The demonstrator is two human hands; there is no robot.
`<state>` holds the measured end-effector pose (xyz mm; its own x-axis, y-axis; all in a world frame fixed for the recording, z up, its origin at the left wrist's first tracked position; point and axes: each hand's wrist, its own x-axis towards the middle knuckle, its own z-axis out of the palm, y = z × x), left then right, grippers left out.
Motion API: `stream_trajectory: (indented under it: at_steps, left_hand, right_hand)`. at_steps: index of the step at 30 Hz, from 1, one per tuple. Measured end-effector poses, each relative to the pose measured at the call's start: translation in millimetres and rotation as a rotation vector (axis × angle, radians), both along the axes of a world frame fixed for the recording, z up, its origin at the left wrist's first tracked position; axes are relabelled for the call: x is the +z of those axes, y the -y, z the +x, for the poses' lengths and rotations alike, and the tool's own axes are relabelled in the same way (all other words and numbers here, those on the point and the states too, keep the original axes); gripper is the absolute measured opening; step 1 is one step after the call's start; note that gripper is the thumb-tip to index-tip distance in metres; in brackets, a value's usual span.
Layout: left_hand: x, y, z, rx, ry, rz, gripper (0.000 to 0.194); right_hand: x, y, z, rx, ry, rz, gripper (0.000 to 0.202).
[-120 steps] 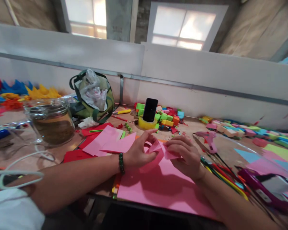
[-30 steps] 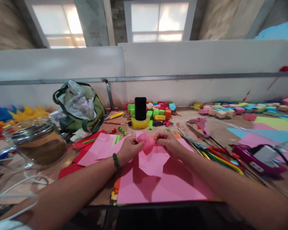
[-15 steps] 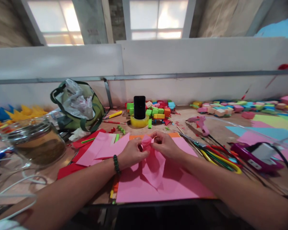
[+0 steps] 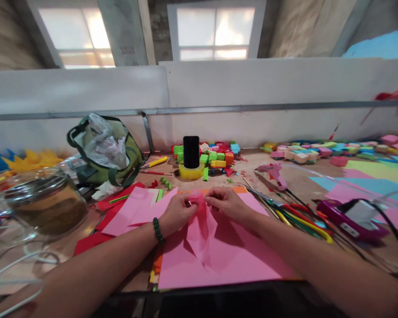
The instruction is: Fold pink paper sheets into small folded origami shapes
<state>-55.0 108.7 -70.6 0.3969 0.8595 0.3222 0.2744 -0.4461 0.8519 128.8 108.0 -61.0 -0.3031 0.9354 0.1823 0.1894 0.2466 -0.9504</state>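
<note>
A thin piece of folded pink paper (image 4: 199, 229) hangs from my fingers, its pointed lower end reaching down over larger pink sheets (image 4: 252, 260). My left hand (image 4: 179, 214), with a dark green bead bracelet (image 4: 158, 229) at the wrist, pinches the gathered top of the paper from the left. My right hand (image 4: 227, 203) is closed at the fingertips on the paper's upper right edge. Just left of my left hand lie smaller pink paper pieces (image 4: 132, 207) on red paper (image 4: 93, 243).
A phone (image 4: 191, 152) stands in a yellow tape roll (image 4: 191, 172) before colored paper blocks (image 4: 219, 157). On the right are scissors (image 4: 305, 223), a pink glue gun (image 4: 274, 173) and a purple power strip (image 4: 351, 221). At left stand a glass jar (image 4: 46, 203) and a camouflage bag (image 4: 129, 150).
The folded paper has turned in my hands, its body swinging slightly left. My right fingers have shifted a little away from its top. The whole view has tilted slightly upward.
</note>
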Motion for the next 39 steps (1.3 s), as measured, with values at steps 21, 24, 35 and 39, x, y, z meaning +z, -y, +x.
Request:
stream_trajectory:
  at_steps: [21,24,35,39]
  left_hand:
    - [0.8,-1.5,1.1,0.049,-0.047,0.016,0.026]
    - [0.5,-3.5,0.0,0.095,-0.037,0.07,0.024]
    - [-1.4,-10.2,-2.1,0.128,0.096,0.061,0.012]
    - [2.5,-10.8,-3.7,0.17,0.143,0.068,0.006]
  right_hand:
    - [3.9,-36.5,22.5,-0.333,0.01,-0.234,0.051]
    - [17.9,-65.6,41.6,-0.376,0.068,-0.313,0.036]
    - [29.8,-36.9,-4.6,-0.041,0.002,-0.241,0.034]
    - [15.6,-19.9,-20.3,0.053,-0.078,-0.228,0.044]
